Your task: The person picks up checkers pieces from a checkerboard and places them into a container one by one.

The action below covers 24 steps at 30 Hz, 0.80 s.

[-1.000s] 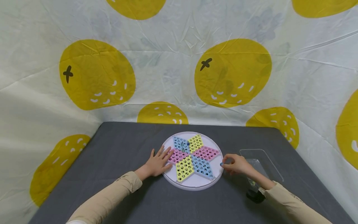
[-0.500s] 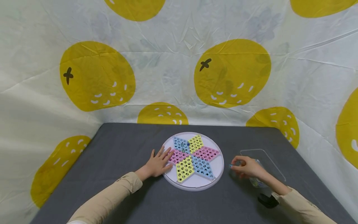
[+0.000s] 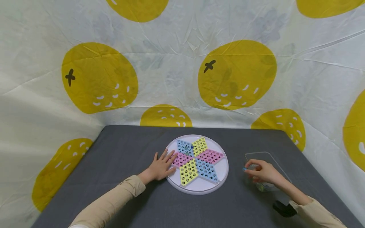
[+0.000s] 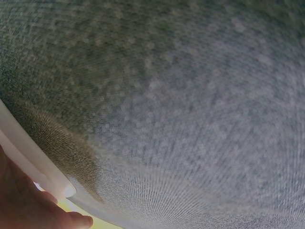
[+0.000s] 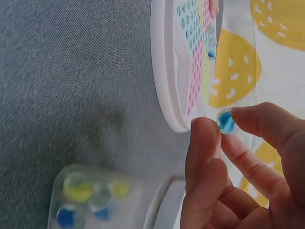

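Observation:
My left hand (image 3: 158,167) rests with spread fingers on the left side of a round white Chinese checkers board (image 3: 199,191). In the left wrist view, part of that hand (image 4: 28,205) shows at the board's edge. My right hand (image 3: 263,172) is to the right of the board, apart from it. Between thumb and fingers it pinches a clear glass marble with a blue swirl (image 5: 227,121). Beneath this hand stands a clear plastic box (image 3: 266,187), partly hidden, with several yellow and blue marbles (image 5: 78,188) in it.
The board carries a star of blue, yellow and pink holed sections; a few marbles (image 3: 186,148) sit in the far blue one. A clear rectangular outline, perhaps a lid (image 3: 263,152), lies behind the right hand. Patterned cloth (image 3: 168,79) hangs behind the grey table (image 3: 131,142).
My right hand has moved right, from the board's right edge to over the clear box, with the blue marble still pinched. The left hand stays in place.

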### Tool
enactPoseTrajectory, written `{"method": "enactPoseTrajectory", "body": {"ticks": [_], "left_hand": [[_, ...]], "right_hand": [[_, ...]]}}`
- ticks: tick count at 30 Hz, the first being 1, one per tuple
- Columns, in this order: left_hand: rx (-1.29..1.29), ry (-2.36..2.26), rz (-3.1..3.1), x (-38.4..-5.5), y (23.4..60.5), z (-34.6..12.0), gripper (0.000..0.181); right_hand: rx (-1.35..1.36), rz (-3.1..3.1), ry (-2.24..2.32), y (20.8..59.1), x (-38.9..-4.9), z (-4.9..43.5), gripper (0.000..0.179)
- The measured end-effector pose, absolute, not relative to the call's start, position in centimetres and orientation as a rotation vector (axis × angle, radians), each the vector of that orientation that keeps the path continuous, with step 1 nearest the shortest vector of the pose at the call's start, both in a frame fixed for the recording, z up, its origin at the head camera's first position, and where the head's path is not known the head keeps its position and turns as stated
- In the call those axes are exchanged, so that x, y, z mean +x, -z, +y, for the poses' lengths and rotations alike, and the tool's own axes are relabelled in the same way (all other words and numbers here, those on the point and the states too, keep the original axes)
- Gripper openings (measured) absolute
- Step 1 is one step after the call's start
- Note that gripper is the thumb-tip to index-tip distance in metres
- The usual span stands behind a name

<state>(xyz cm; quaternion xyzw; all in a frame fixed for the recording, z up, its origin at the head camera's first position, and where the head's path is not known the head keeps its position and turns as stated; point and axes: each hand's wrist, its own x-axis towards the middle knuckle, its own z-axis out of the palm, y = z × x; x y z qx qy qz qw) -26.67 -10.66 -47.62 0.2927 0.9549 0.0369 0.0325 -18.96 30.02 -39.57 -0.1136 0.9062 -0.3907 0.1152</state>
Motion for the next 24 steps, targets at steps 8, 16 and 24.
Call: {"method": "enactPoseTrajectory", "body": {"ticks": [8,16,24], "left_hand": [[0.937,-0.168,2.946,-26.2,47.1,-10.7,0.060],[0.938,-0.155,2.955,-26.3,47.5,-10.7,0.061],[0.882,-0.120,2.949,-26.4,47.3,-10.5,0.061]], "right_hand": [[-0.279,2.620,1.161,39.4,-18.5,32.1,0.036],[-0.217,2.668,1.106,39.3,-18.1,33.7,0.035],[-0.146,2.738,1.045,39.2,-18.1,35.3,0.037]]}}
